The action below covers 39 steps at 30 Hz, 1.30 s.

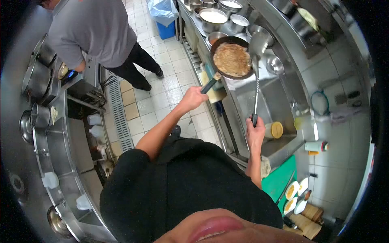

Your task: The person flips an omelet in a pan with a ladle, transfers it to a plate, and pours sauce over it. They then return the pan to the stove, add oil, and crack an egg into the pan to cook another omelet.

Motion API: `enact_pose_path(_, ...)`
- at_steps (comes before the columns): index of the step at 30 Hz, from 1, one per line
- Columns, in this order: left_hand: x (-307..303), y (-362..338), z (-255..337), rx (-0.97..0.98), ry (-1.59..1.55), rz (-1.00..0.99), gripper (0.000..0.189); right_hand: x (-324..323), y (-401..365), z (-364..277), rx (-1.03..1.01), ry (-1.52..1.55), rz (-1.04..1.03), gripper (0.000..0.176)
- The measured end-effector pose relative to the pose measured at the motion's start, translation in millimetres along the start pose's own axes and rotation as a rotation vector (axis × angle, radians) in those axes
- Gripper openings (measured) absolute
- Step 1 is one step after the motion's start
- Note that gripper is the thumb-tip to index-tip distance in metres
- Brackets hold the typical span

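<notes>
My left hand (193, 98) is closed round the dark handle of a frying pan (216, 75), held out level with the steel counter. A round browned pancake (231, 59) covers most of the pan's base. In my right hand (255, 128) is the black grip of a long-handled ladle (256, 87). Its wide metal head (258, 43) is up by the pan's right rim, overlapping it in this view. The ladle's shaft passes over the sink (267, 99).
Metal bowls (213, 18) with white contents line the far counter. A yellow-lidded tub (276, 130) lies in the sink. Behind it are a green cutting board (279, 182) and several small filled dishes (291, 190). At left, a person (95, 32) stands by a lit stove. A blue bin (165, 29) stands ahead.
</notes>
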<state>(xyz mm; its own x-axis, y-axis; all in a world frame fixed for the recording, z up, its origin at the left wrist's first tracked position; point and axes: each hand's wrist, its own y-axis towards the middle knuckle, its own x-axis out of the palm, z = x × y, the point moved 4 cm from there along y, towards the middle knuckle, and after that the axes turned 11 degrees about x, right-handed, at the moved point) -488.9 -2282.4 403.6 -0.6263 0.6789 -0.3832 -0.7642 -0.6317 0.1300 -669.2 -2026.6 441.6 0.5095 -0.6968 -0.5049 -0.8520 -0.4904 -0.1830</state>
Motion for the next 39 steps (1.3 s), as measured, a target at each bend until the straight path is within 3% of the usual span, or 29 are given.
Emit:
enact_pose_path(3, -23, 67, -24, -0.046, -0.110, -0.102, 0.030, 27, 19, -24, 0.073, 0.057, 0.073, 0.022)
enact_pose_path(4, -41, 84, -2, -0.071, -0.174, -0.104, 0.025, 32, 26, -34, 0.074, 0.038, 0.095, 0.022)
enact_pose_path(7, -58, 150, -8, 0.049, -0.138, -0.136, 0.020, 48, 49, -60, 0.096, 0.000, 0.161, 0.019)
enact_pose_path(11, -86, 230, -17, -0.040, -0.236, -0.217, 0.022, 82, 95, -100, 0.151, 0.144, 0.155, 0.018)
enact_pose_path(15, -109, 322, -47, 0.111, -0.048, -0.218, 0.023, 107, 163, -151, 0.185, 0.078, 0.183, 0.020)
enact_pose_path(16, -116, 338, -53, -0.003, -0.161, -0.201, 0.022, 115, 189, -157, 0.172, 0.061, 0.204, 0.020)
enact_pose_path(25, -199, 445, -97, -0.109, -0.148, -0.220, 0.020, 189, 306, -225, 0.170, 0.136, 0.175, 0.022)
enact_pose_path(28, -212, 461, -115, -0.167, -0.169, -0.275, 0.023, 212, 312, -243, 0.190, 0.132, 0.183, 0.022)
enact_pose_path(35, -244, 548, -157, -0.099, -0.227, -0.343, 0.020, 267, 331, -280, 0.252, 0.145, 0.231, 0.019)
enact_pose_path(39, -257, 588, -143, -0.082, -0.257, -0.354, 0.023, 279, 350, -302, 0.314, 0.259, 0.210, 0.020)
